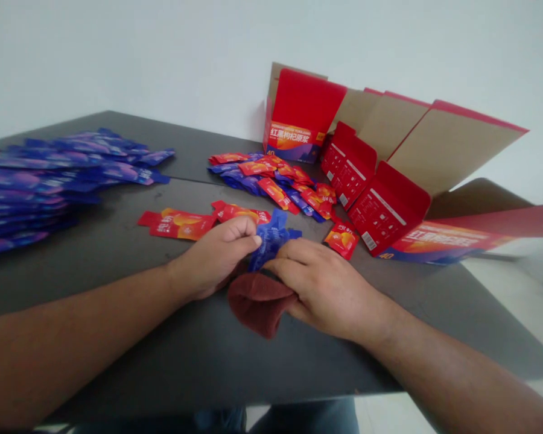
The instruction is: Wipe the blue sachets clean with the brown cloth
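Note:
Between my hands, above the table, is a blue sachet (pixel 268 242). My left hand (pixel 221 253) pinches its left edge with thumb and forefinger. A dark red cloth (pixel 260 301) hangs below the sachet, bunched in my right hand (pixel 328 283), whose fingers curl over the cloth and against the sachet's right side. How far the right fingers also grip the sachet is hidden. Just beyond my hands lie red sachets, one (pixel 178 223) to the left, another (pixel 239 213) behind my left hand, and a third (pixel 342 239) to the right.
A mixed pile of red and blue sachets (pixel 276 178) lies farther back. Stacked blue sachets (pixel 58 172) cover the table's left side. Open red cartons (pixel 391 208) with raised flaps stand at the right and back, near the wall. The table's front edge (pixel 271 401) is close to my legs.

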Action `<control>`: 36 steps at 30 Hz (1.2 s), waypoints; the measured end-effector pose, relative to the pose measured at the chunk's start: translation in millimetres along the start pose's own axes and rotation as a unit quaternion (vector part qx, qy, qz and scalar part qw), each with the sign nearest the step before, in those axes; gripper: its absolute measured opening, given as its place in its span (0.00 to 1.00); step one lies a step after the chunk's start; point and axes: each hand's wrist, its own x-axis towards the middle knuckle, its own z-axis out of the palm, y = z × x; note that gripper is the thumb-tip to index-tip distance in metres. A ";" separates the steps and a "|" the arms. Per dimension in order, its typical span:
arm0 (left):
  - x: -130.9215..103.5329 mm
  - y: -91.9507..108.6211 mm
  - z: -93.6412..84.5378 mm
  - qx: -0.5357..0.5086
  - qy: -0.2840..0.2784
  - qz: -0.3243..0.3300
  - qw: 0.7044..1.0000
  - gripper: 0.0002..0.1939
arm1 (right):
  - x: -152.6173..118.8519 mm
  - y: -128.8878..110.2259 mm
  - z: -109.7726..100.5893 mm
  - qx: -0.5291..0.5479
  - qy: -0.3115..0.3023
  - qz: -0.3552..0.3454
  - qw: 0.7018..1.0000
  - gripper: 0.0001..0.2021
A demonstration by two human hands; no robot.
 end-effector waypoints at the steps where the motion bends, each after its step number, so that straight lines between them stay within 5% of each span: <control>1: 0.6 -1.1 -0.3 -0.011 -0.002 0.002 1.000 0.13 | -0.2 1.3 0.1 -0.006 0.018 0.024 1.000 0.09; 4: 1.8 -3.0 -1.0 -0.039 -0.008 0.000 0.999 0.14 | -0.3 3.8 0.6 -0.019 0.052 0.067 0.996 0.08; 9: -0.4 0.1 -0.6 0.013 0.011 0.015 1.000 0.13 | 0.3 -0.7 1.2 0.002 -0.009 -0.018 1.000 0.09; 15: 1.3 0.6 2.4 -0.032 0.012 0.005 0.999 0.13 | -0.4 7.2 -0.1 -0.023 0.050 0.072 0.996 0.08; 20: 1.9 -0.8 0.5 -0.002 0.019 0.017 1.000 0.13 | -1.7 2.3 1.0 0.000 -0.023 -0.007 1.000 0.09; 26: 1.7 0.3 2.1 -0.035 0.019 0.005 0.999 0.13 | -0.7 8.7 -0.9 -0.028 0.043 0.078 0.996 0.07; 31: 0.4 0.8 1.9 -0.014 0.021 0.013 1.000 0.13 | -0.5 5.1 0.0 0.000 -0.022 -0.003 1.000 0.09; 36: 1.5 0.9 2.9 -0.041 0.033 0.006 0.999 0.13 | -1.0 11.5 0.4 -0.023 0.045 0.070 0.996 0.08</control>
